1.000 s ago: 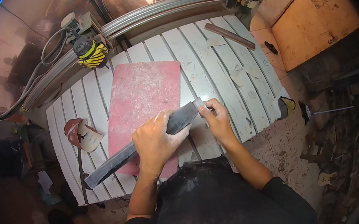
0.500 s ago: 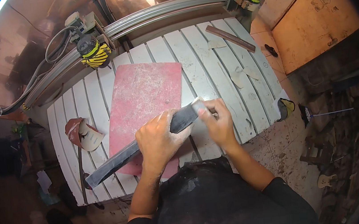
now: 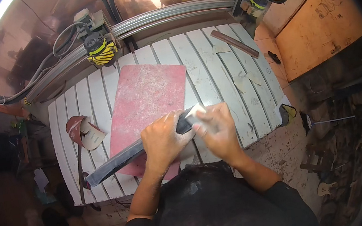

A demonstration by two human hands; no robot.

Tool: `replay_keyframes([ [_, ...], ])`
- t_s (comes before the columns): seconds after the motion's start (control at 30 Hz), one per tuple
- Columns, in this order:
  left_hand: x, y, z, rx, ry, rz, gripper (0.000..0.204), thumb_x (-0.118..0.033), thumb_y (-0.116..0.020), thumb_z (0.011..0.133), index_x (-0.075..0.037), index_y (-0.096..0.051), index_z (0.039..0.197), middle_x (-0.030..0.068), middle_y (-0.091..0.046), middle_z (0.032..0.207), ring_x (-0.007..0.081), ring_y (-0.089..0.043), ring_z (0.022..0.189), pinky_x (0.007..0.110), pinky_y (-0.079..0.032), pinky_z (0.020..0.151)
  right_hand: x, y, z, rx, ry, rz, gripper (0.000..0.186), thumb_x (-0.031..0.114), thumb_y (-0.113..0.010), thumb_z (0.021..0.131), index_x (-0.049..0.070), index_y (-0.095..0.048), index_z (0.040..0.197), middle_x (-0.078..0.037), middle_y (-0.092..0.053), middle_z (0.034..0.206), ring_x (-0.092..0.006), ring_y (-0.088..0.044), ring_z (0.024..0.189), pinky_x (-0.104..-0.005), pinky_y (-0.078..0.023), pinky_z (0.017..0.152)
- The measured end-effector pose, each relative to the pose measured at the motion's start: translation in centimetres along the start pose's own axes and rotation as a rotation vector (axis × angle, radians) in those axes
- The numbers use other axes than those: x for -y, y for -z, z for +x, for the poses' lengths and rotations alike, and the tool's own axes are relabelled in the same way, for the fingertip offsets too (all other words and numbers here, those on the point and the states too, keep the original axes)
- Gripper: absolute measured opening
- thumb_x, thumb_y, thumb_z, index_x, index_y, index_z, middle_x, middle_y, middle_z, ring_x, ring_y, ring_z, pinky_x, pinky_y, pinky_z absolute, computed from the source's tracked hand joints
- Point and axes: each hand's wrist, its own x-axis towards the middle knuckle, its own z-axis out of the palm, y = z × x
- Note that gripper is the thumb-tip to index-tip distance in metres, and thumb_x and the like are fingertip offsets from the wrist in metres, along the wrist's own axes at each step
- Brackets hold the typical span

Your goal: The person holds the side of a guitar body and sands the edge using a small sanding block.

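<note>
My left hand (image 3: 161, 137) is wrapped around a long, dark grey, dusty bar (image 3: 115, 162), which slants from the lower left up to the right above the table. At the bar's upper right end, my right hand (image 3: 217, 131) pinches a small pale piece of sandpaper (image 3: 195, 110) against it. Whitish dust coats the fingers of both hands. Beneath the bar lies a pink-red rectangular board (image 3: 147, 90), scuffed with white dust. A curled roll of red-brown sandpaper (image 3: 74, 129) with a pale backing rests to the left of the board.
The white slatted table (image 3: 213, 79) carries a brown strip (image 3: 235, 44) and several pale scraps (image 3: 240, 83) at its right. Along the far edge runs a metal rail (image 3: 173, 12) with a yellow-and-black machine head (image 3: 101, 50). A dark strap (image 3: 81, 175) hangs at the left edge.
My right hand has shifted slightly left and down along the bar's end, and more of the pale sandpaper shows. The left hand keeps its grip. The whole view has moved a little.
</note>
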Motion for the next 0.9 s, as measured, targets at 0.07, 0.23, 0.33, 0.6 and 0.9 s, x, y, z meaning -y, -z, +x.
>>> replay_keyframes([
  [0.07,0.3,0.0,-0.1,0.008,-0.003,0.013,0.046,-0.038,-0.089,0.074,-0.015,-0.077,0.112,0.0076,-0.077,0.089,0.0304,-0.076,0.08,0.042,-0.059,0.069,0.6,-0.3,-0.4,0.005,0.176,-0.027,0.033,0.024,-0.08,0.093,-0.002,-0.076,0.113,-0.014,-0.063,0.105,-0.0282,-0.062,0.098,-0.0395,-0.052,0.09],
  [0.23,2.1,1.1,0.2,0.023,-0.008,-0.062,0.044,-0.037,-0.092,0.072,-0.014,-0.078,0.107,0.0085,-0.079,0.091,0.0314,-0.077,0.083,0.042,-0.059,0.071,0.0,0.4,1.9,0.025,0.087,-0.089,0.032,0.017,-0.085,0.087,0.0,-0.078,0.113,-0.016,-0.063,0.106,-0.0298,-0.062,0.097,-0.0395,-0.052,0.088],
  [0.33,3.0,1.2,-0.8,0.038,0.051,-0.054,0.045,-0.037,-0.093,0.071,-0.015,-0.078,0.107,0.0087,-0.079,0.091,0.0308,-0.077,0.084,0.042,-0.058,0.07,3.6,-0.3,0.3,0.085,0.366,-0.191,0.032,0.017,-0.083,0.088,0.0,-0.077,0.114,-0.017,-0.063,0.105,-0.0298,-0.062,0.096,-0.0395,-0.052,0.089],
  [0.6,3.7,0.4,-1.0,-0.006,0.054,-0.038,0.048,-0.041,-0.091,0.071,-0.014,-0.074,0.107,0.0096,-0.077,0.084,0.0338,-0.075,0.076,0.048,-0.058,0.066,4.4,-0.6,0.1,0.141,0.409,-0.275,0.029,0.015,-0.083,0.09,0.001,-0.076,0.115,-0.016,-0.061,0.112,-0.027,-0.061,0.098,-0.0368,-0.05,0.089],
  [0.9,4.1,0.4,-0.8,-0.042,-0.021,-0.04,0.043,-0.035,-0.089,0.071,-0.011,-0.072,0.102,0.0116,-0.076,0.084,0.0354,-0.075,0.077,0.048,-0.058,0.065,4.0,-0.6,0.6,0.168,0.394,-0.287,0.028,0.019,-0.085,0.09,0.001,-0.077,0.109,-0.018,-0.059,0.112,-0.0298,-0.061,0.103,-0.0398,-0.051,0.087],
])
